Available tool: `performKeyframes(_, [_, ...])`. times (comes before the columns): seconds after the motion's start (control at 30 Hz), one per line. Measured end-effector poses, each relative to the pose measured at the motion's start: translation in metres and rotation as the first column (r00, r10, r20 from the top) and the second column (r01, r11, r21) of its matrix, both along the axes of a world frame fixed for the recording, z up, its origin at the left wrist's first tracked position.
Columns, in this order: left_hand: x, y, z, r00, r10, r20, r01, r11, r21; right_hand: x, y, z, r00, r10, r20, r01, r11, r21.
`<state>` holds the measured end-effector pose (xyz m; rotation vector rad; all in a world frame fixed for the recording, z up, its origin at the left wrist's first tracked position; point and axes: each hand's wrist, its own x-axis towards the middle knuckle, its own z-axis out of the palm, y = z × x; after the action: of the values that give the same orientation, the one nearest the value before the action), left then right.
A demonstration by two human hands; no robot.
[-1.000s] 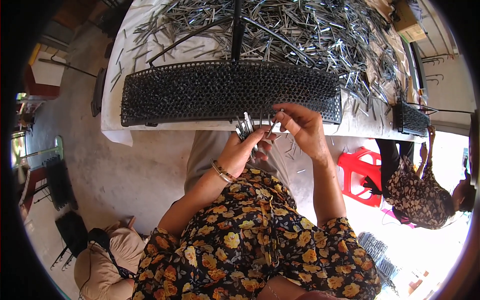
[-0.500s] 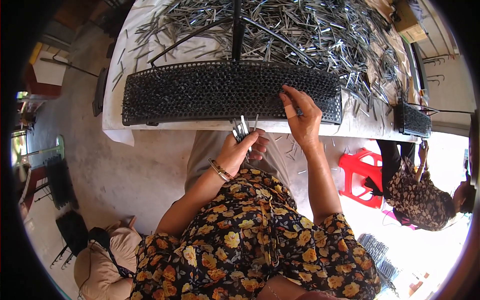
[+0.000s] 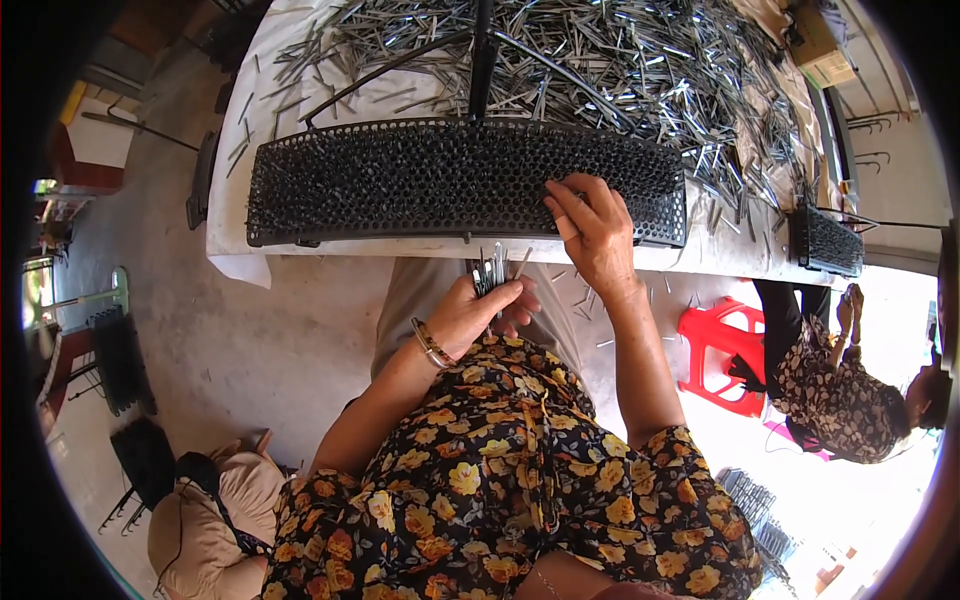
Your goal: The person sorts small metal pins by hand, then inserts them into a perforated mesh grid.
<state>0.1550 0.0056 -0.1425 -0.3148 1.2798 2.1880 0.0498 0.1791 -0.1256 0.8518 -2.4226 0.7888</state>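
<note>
The right hand (image 3: 597, 225), a second ago beside the bundle, has moved to the black perforated panel (image 3: 400, 180), fingers curled right of its middle; whether they pinch anything cannot be told. The left hand (image 3: 485, 308) still grips the bundle of thin metal strips (image 3: 488, 270), nearer and further left, just off the tabletop (image 3: 228, 218). The panel lies along the near edge, a loose strip pile (image 3: 650, 75) beyond.

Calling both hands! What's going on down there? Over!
Left hand holding thin metal strips. Right hand at black perforated panel, grip hidden. Loose strips heaped beyond it.
</note>
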Motion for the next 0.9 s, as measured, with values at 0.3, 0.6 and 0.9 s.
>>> performKeyframes(0.3, [0.027, -0.017, -0.006, 0.98, -0.197, -0.002, 0.197, 0.98, -0.005, 0.02, -0.007, -0.003, 0.998, -0.051, -0.041, 0.047, 0.994, -0.099])
performKeyframes(0.6, [0.068, -0.061, -0.005, 0.969, -0.229, -0.097, 0.232, 0.972, 0.027, 0.087, -0.028, -0.12, 0.94, 0.167, 0.297, -0.225, 0.959, 0.171])
performKeyframes(0.9, [0.086, -0.045, 0.002, 0.995, -0.083, -0.056, 0.084, 0.996, 0.019, 0.032, -0.115, -0.195, 0.959, -0.112, 0.262, -0.133, 0.638, 0.759])
